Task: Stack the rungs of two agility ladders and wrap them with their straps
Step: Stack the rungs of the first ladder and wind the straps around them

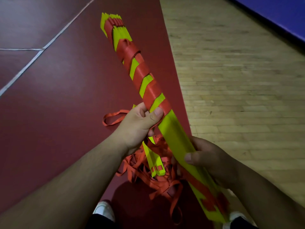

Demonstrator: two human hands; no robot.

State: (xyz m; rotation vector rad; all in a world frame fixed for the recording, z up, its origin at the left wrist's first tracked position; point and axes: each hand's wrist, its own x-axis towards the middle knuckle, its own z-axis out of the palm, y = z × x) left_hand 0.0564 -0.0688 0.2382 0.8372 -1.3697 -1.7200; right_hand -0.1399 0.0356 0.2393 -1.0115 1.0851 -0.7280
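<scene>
I hold a long stack of yellow-green ladder rungs (pixel 176 136) slanting from lower right up to the far left. Orange strap (pixel 145 70) spirals around its upper half in several turns. My left hand (pixel 140 126) grips the stack at the lowest turn, thumb pressing the strap onto the rungs. My right hand (pixel 208 161) grips the bare lower part of the stack, thumb on top. Below, on the floor, a second bunch of yellow-green rungs (pixel 154 164) lies in a tangled heap of loose orange strap (pixel 161 180).
Dark red court floor (pixel 57 96) with white lines lies to the left, light wooden floor (pixel 239 80) to the right, and a blue band at the far right corner. My two white shoes (pixel 104 210) show at the bottom edge beside the strap heap.
</scene>
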